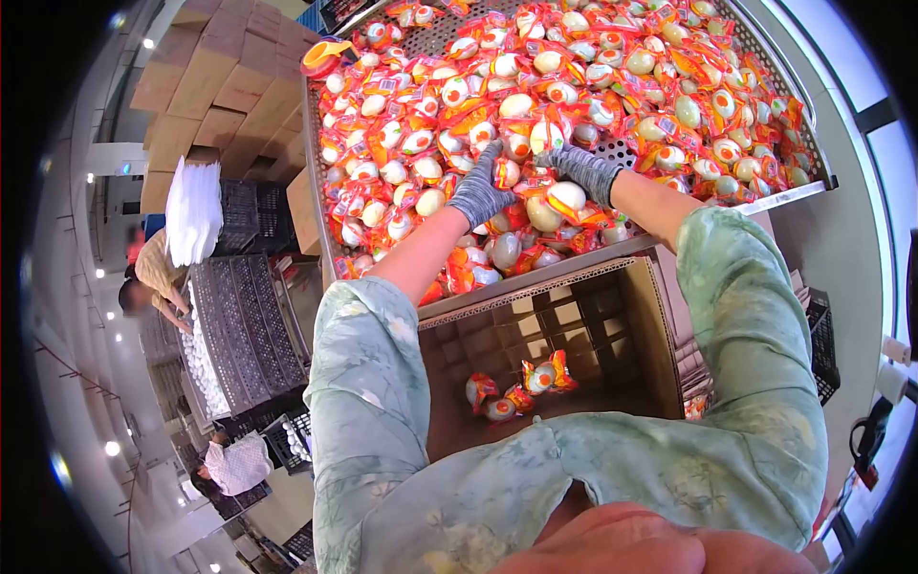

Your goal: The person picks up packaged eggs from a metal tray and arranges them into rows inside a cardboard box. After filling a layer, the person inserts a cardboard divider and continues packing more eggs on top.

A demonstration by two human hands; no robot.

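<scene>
Wrapped eggs in clear and red-orange packets lie heaped in a perforated metal tray. My left hand, in a grey knit glove, curls around a wrapped egg at the near middle of the heap. Just to its right, my right hand, gloved the same way, has its fingertips closed on another wrapped egg. The fingers' undersides are partly hidden. Below the tray's near edge stands an open cardboard box, with several wrapped eggs inside it.
An orange-yellow tape dispenser rests at the tray's left corner. Stacked cartons rise at the left. Beyond are dark plastic crates, a person handling white eggs, and another person farther off.
</scene>
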